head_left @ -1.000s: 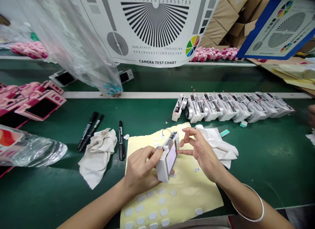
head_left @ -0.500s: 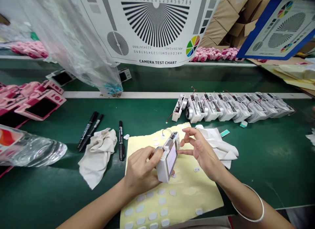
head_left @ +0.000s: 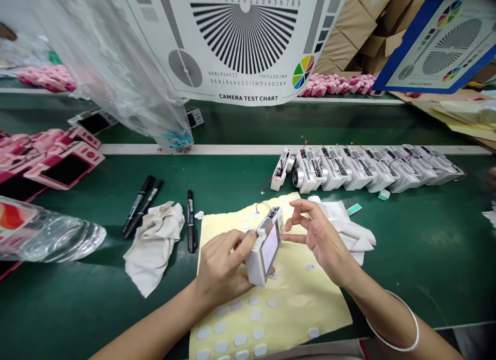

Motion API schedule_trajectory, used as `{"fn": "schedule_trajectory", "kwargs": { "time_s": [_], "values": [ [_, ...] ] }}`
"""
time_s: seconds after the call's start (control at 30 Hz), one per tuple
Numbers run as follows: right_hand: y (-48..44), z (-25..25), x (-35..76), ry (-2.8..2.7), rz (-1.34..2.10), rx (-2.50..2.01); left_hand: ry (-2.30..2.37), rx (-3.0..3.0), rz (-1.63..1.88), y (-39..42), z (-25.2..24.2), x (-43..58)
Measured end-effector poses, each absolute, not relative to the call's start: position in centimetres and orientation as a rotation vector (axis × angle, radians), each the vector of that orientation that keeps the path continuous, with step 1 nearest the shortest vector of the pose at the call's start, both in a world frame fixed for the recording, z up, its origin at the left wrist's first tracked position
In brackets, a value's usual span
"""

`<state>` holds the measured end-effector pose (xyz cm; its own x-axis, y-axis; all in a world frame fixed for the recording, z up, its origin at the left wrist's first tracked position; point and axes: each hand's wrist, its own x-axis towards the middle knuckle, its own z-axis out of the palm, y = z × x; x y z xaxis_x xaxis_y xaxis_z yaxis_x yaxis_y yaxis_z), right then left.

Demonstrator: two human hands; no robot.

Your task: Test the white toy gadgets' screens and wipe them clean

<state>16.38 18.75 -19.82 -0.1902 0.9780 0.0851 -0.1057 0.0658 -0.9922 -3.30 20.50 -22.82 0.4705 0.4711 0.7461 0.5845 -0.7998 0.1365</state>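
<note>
A white toy camera (head_left: 256, 264) with a lit screen (head_left: 270, 249) is tilted in my left hand (head_left: 222, 267), thumb on its top edge and fingers around its lens side. Thin wires stick up from its top. My right hand (head_left: 320, 236) is beside the camera's button end, fingers spread, the lowest fingertip at or very near the casing; I cannot tell whether it touches. Nothing is held in the right hand. Beneath both hands lies a yellow backing sheet (head_left: 302, 308) with several small white stickers.
White cameras (head_left: 344, 169) with exposed wires stand in a row at the back right. Left are pink cameras (head_left: 65, 166), a water bottle (head_left: 50, 231), black markers (head_left: 191, 223) and a cloth (head_left: 155, 246). Another white cloth (head_left: 344, 225) lies right. A test chart (head_left: 248, 45) hangs ahead.
My right hand has shifted very slightly to the right, its fingers still spread. The camera stays in my left hand, almost unmoved.
</note>
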Motion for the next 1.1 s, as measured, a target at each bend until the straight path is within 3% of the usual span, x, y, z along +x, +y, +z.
{"fn": "schedule_trajectory", "kwargs": {
  "time_s": [1.1],
  "values": [
    [19.23,-20.17,16.57,-1.245,1.445,-0.980,-0.900,-2.564,-1.232,20.50,-22.62,-3.16]
  ]
}}
